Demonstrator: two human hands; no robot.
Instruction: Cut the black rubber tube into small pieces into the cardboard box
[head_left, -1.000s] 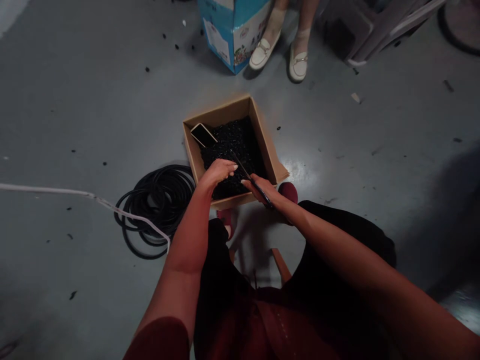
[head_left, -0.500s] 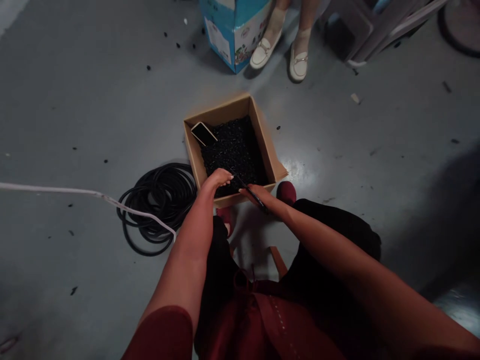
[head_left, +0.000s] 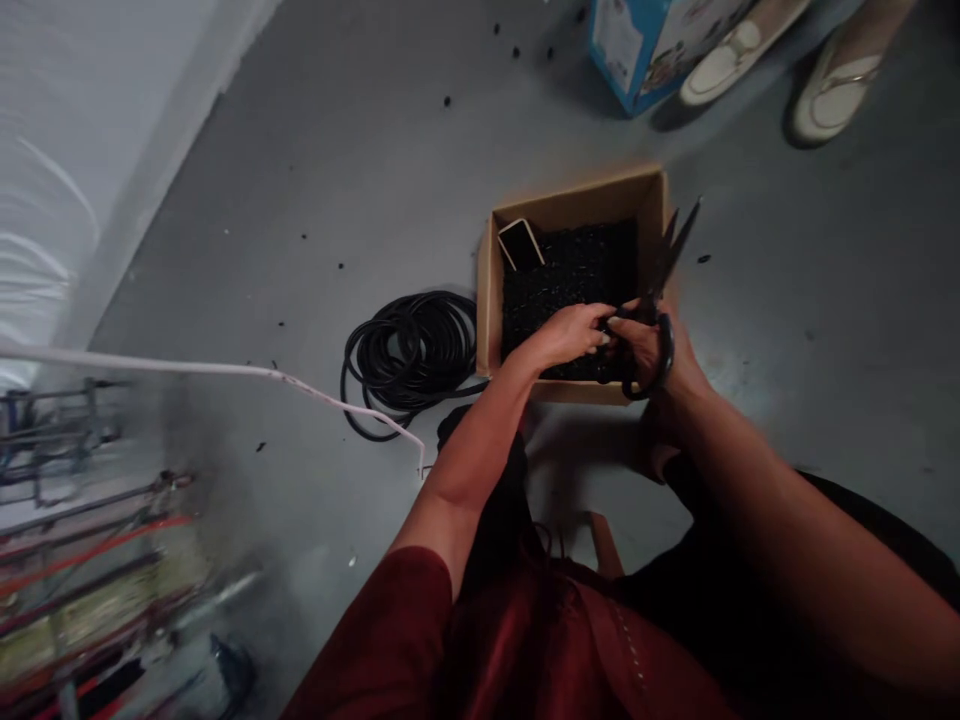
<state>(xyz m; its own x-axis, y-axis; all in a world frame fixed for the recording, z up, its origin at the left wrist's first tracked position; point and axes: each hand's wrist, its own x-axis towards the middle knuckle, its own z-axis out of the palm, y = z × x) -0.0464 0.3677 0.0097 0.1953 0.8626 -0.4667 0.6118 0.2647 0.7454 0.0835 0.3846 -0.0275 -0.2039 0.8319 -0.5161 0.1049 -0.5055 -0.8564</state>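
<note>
Over the near part of a cardboard box [head_left: 490,300], my left hand [head_left: 571,330] has its fingers pinched together; a small dark piece may be between them, too dim to name. Close beside it, my right hand [head_left: 639,345] is closed on a pair of black-handled scissors [head_left: 667,262]. Their blades point away from me, slightly parted, over the box's right wall. Many small black pieces [head_left: 577,265] fill the bottom of the box. A flat dark rectangle with a pale edge, looking like a phone [head_left: 521,247], leans in the far left corner.
A coil of black hose [head_left: 409,345] lies against the box's left side. A white cable [head_left: 187,366] crosses from the left. Beyond the box stand a blue carton [head_left: 634,45] and another person's pale shoes [head_left: 829,100]. Blurred metal racks [head_left: 82,560] are at lower left.
The view has swung left, so the box sits further right. My right hand has turned the scissors, whose blades now point away and stand apart. Both hands remain close together over the box.
</note>
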